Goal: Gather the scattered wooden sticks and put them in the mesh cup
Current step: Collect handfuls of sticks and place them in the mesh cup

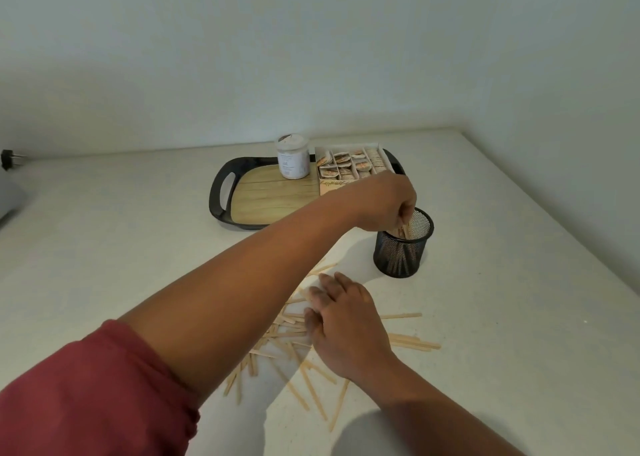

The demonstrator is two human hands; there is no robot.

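Observation:
A black mesh cup (pixel 403 253) stands on the white counter right of centre. My left hand (pixel 382 201) hovers over its rim, fingers pinched on wooden sticks (pixel 404 230) whose lower ends are inside the cup. Several more pale wooden sticks (pixel 304 376) lie scattered on the counter in front of me. My right hand (pixel 341 320) rests palm down on that pile, fingers spread over the sticks; whether it grips any is hidden.
Behind the cup sits a black-rimmed tray (pixel 221 196) with a wooden base. It carries a white jar (pixel 293 158) and a divided box of packets (pixel 353 166). Walls close the counter at the back and right.

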